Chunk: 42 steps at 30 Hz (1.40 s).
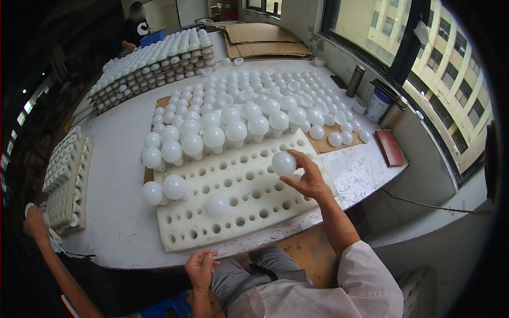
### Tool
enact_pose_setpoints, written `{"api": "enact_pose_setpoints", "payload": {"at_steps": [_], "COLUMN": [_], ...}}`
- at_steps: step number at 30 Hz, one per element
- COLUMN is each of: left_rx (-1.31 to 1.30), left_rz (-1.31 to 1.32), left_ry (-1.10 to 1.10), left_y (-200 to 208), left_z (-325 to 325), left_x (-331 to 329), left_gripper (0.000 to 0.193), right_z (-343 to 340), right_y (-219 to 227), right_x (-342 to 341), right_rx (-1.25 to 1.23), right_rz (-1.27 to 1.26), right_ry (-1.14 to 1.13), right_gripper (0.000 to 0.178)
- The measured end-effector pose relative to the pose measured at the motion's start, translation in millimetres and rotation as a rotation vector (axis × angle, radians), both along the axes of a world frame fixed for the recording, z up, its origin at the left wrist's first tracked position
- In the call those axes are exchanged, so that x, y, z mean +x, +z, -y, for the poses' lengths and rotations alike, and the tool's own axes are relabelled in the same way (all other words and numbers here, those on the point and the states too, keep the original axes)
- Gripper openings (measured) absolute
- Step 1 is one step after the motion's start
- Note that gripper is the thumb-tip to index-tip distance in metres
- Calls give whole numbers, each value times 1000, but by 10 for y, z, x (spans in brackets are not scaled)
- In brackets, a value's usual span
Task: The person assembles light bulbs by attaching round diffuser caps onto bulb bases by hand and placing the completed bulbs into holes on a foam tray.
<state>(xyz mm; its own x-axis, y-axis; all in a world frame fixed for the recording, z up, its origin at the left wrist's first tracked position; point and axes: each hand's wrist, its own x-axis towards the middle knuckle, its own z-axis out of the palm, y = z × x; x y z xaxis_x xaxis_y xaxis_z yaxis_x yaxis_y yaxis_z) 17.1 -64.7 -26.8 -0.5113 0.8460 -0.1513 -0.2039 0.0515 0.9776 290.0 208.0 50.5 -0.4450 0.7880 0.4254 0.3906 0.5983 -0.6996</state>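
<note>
My right hand (pixel 309 179) is closed round a white round light bulb (pixel 283 163), thumb and fingers at its right side, above the right part of a white foam tray (pixel 204 231) with rows of holes. My left hand (pixel 201 269) is at the table's front edge, below the tray. Its fingers are curled together, and what they hold, if anything, is too small to make out. A single bulb (pixel 218 205) sits in the tray's middle. Two more bulbs (pixel 174 187) stand at its left end, and several fill the rows along its far side.
Many white domes (pixel 254 79) lie on cardboard behind the tray. Stacked trays of bulbs (pixel 154 58) stand far left, near another person. At left, a co-worker's hand (pixel 37 222) is by trays of white parts (pixel 66 180). A red box (pixel 389 148) and flasks (pixel 355 80) line the window side.
</note>
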Motion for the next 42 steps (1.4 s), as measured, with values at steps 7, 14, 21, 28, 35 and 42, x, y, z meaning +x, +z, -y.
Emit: {"api": "enact_pose_setpoints", "payload": {"at_steps": [7,14,21,28,35,42], "left_rx": [66,64,46,90,126,159], "left_rz": [-133,-374,-211,0,-2,-101], "left_ry": [192,649,522,440,393,481], "left_y": [31,111,-295,-469,-524,-589], "left_z": [141,49,-155,-181,-120,-104], "left_x": [-329,-703,-887,-953,-922,-840], "left_gripper": [17,19,42,51,54,60], "right_z": [-362,-385,-391,-384,-423,-445], "right_y": [-247,-500,-553,-507,-554,-676], "right_x": [378,433,452,379,383,471], "right_rx": [-548,-575,-507,-503,-489,-461], "right_rz": [-777,-778,-790,-772,-916,-916], "right_ry": [-35,-211,-122,-161,-111,-148], "right_gripper": [81,66,82,70,69,61]}}
